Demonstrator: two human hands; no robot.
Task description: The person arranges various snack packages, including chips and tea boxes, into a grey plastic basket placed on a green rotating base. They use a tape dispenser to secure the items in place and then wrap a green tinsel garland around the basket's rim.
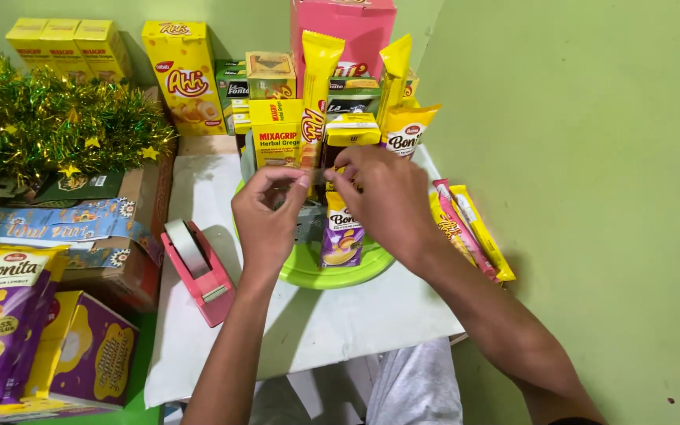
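Your left hand (267, 214) and right hand (383, 203) meet over the round lime-green plastic tray (308, 271) on the white worktop (340, 315), each grip pinching an end of a short clear strip of tape (318, 175). A pink tape dispenser (198, 271) sits just left of the tray.

Bright, even indoor light from about 12 o'clock; soft shadows under forearms toward 6. Sharp centre, slight wide-angle stretch at edges, no glare.
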